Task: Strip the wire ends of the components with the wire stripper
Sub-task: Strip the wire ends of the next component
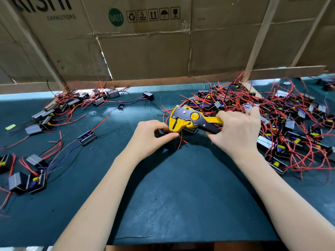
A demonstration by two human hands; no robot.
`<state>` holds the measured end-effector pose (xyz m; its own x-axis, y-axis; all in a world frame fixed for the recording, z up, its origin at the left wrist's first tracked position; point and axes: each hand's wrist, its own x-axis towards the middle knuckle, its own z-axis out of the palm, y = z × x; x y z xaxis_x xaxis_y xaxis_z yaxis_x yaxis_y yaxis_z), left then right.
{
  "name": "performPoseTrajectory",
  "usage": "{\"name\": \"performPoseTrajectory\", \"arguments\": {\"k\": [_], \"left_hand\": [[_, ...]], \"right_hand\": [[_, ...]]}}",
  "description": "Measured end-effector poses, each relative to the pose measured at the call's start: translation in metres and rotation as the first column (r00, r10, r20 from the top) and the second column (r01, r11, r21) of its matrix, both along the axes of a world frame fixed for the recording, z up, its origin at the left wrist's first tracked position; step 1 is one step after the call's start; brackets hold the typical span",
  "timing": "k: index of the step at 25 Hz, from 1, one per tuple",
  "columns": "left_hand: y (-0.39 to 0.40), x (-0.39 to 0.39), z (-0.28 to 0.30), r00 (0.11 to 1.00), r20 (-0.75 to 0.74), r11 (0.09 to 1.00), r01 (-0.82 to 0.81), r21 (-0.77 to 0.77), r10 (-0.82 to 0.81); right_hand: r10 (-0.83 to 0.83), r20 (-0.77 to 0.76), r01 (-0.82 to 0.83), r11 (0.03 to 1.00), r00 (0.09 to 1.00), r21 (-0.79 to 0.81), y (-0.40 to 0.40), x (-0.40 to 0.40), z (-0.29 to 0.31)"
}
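Right hand (pixel 237 131) curls round the handles of the yellow and grey wire stripper (pixel 188 119), holding it just above the dark green bench (pixel 163 187) with its head pointing left. Left hand (pixel 152 136) pinches a red wire (pixel 180 140) between thumb and fingertips right at the stripper's mouth, the wire's loose length curving down toward the mat. Both bare forearms reach in from the bottom edge and converge at mid-bench. A dense pile of components (pixel 282 124) with tangled red leads lies to the right, touching the right hand's far side. Scattered components (pixel 36 127) with red, blue and black leads lie to the left, well apart from the hands. Flattened cardboard sheets (pixel 145 42) on wooden battens hang behind the bench.
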<state>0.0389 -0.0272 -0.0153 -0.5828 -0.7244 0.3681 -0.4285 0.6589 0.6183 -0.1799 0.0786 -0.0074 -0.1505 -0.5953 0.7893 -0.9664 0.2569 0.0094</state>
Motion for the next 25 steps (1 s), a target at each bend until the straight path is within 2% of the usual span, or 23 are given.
{"name": "performPoseTrajectory", "arguments": {"k": [5, 9, 10, 13, 14, 15, 16, 17, 18, 20, 21, 22, 24, 25], "left_hand": [[0.000, 0.002, -0.001, 1.000, 0.010, 0.999, -0.026, -0.035, 0.026], [0.007, -0.011, -0.004, 0.981, -0.115, 0.988, -0.156, -0.009, 0.154], [0.012, -0.016, -0.005, 0.981, -0.143, 0.992, -0.126, 0.028, 0.129], [0.024, -0.025, -0.003, 0.973, -0.168, 0.944, 0.201, 0.262, -0.161], [0.023, -0.022, 0.000, 0.965, -0.145, 0.936, 0.248, 0.248, -0.218], [0.019, -0.017, 0.005, 0.970, -0.126, 0.959, 0.227, 0.170, -0.208], [0.013, -0.009, 0.011, 0.982, -0.135, 0.989, 0.137, 0.050, -0.129], [0.004, 0.002, 0.017, 0.983, -0.181, 0.996, -0.022, -0.084, 0.006], [-0.006, 0.016, 0.023, 0.951, -0.255, 0.956, -0.224, -0.188, 0.172], [-0.024, 0.050, 0.030, 0.784, -0.353, 0.747, -0.608, -0.269, 0.511], [-0.033, 0.067, 0.030, 0.693, -0.301, 0.643, -0.720, -0.260, 0.655], [-0.041, 0.081, 0.028, 0.627, -0.179, 0.586, -0.776, -0.234, 0.758], [-0.050, 0.096, 0.020, 0.573, 0.076, 0.578, -0.805, -0.132, 0.816], [-0.051, 0.097, 0.016, 0.577, 0.121, 0.586, -0.808, -0.061, 0.808]], "right_hand": [[-0.116, 0.120, 0.114, 0.993, 0.986, 0.027, -0.001, -0.006, -0.005], [-0.119, 0.275, 0.134, 0.990, 0.954, -0.035, 0.000, -0.015, -0.003], [-0.119, 0.287, 0.136, 0.990, 0.950, -0.038, 0.000, -0.016, -0.003], [-0.110, 0.306, 0.130, 0.990, 0.946, -0.046, 0.001, -0.016, -0.002], [-0.103, 0.313, 0.124, 0.991, 0.944, -0.050, 0.001, -0.016, -0.002], [-0.096, 0.319, 0.120, 0.991, 0.943, -0.054, 0.001, -0.016, -0.002], [-0.088, 0.328, 0.114, 0.992, 0.941, -0.061, 0.001, -0.016, -0.002], [-0.078, 0.340, 0.108, 0.992, 0.937, -0.069, 0.002, -0.016, -0.002], [-0.070, 0.354, 0.104, 0.991, 0.933, -0.079, 0.002, -0.016, -0.001], [-0.052, 0.378, 0.097, 0.990, 0.924, -0.101, 0.002, -0.017, 0.000], [-0.042, 0.387, 0.091, 0.990, 0.921, -0.110, 0.002, -0.017, 0.001], [-0.034, 0.390, 0.086, 0.989, 0.920, -0.117, 0.002, -0.017, 0.001], [-0.033, 0.386, 0.085, 0.989, 0.922, -0.118, 0.002, -0.017, 0.000], [-0.036, 0.380, 0.085, 0.990, 0.924, -0.113, 0.002, -0.017, 0.000]]}}
